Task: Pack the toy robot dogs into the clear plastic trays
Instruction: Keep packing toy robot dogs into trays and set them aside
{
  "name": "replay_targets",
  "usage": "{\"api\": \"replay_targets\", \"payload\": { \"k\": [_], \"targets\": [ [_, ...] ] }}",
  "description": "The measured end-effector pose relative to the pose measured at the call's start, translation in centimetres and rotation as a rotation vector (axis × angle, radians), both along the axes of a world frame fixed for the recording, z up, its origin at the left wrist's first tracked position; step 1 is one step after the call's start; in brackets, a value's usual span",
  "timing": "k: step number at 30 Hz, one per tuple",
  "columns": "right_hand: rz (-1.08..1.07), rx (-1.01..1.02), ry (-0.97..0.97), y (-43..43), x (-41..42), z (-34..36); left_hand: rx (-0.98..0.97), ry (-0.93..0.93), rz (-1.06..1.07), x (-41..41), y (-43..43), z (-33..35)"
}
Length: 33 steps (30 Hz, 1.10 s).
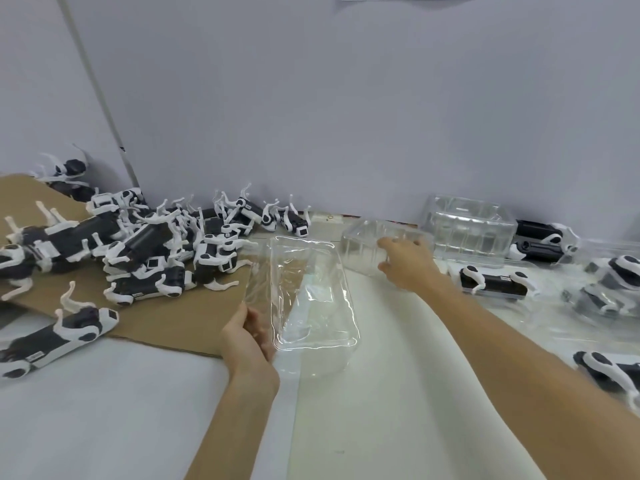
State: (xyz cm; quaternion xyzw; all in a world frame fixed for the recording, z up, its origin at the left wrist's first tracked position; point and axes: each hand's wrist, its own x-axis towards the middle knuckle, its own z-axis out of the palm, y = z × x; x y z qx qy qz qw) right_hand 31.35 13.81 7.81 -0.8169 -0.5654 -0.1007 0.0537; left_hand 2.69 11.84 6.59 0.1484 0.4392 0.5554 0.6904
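Observation:
My left hand (246,336) grips the near left edge of a clear plastic tray (311,292), held tilted just above the table. My right hand (403,263) reaches forward and holds a second clear tray (363,245) near the wall, fingers curled over its right side. A heap of black-and-white toy robot dogs (145,244) lies to the left on a brown cardboard sheet (180,317). One loose dog (59,336) lies at the near left.
A stack of clear trays (467,233) stands against the wall at the right. Packed dogs in trays (493,282) and more dogs (609,285) crowd the right side. The grey wall (346,116) bounds the table behind.

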Motion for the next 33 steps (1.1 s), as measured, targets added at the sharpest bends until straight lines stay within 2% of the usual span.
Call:
{"api": "replay_targets", "payload": {
  "k": [2,3,6,7,9,10,11,13,15,18,23,28,33],
  "targets": [
    [0.005,0.023,-0.073,-0.2,-0.3,0.4,0.006,0.008,-0.011,0.1,-0.1,0.1],
    [0.036,0.107,-0.026,-0.5,-0.8,1.0,0.011,0.011,-0.021,0.1,-0.2,0.2],
    [0.251,0.591,0.420,-2.0,-4.3,3.2,0.036,-0.004,-0.086,0.1,-0.1,0.1],
    [0.360,0.671,0.526,-2.9,-5.8,4.1,0.056,-0.018,-0.120,0.1,-0.1,0.1],
    [0.564,0.591,0.552,-5.0,-8.3,5.4,0.110,-0.046,-0.200,0.1,-0.2,0.1],
    [0.613,0.500,0.472,-6.1,-9.2,5.8,0.125,-0.049,-0.227,0.1,-0.2,0.1],
    [0.613,0.439,0.307,-7.0,-9.9,6.0,0.129,-0.045,-0.242,0.0,-0.3,0.2],
    [0.585,0.431,-0.013,-8.4,-10.5,6.2,0.135,-0.022,-0.266,0.0,-0.2,0.3],
    [0.615,0.378,-0.113,-9.3,-11.1,6.3,0.156,0.014,-0.332,0.2,-0.3,0.3],
    [0.588,0.141,-0.099,-9.8,-11.8,6.2,0.157,0.015,-0.437,0.6,-0.7,0.3],
    [0.529,0.225,0.030,-10.9,-12.0,6.1,0.151,-0.043,-0.442,0.7,-1.1,0.5],
    [0.437,-0.104,0.028,-11.8,-12.0,4.8,0.195,-0.023,-0.507,0.9,-1.5,0.5],
    [0.418,-0.197,0.110,-12.0,-12.1,3.7,0.239,0.061,-0.541,1.1,-1.4,0.3]
  ]
}}
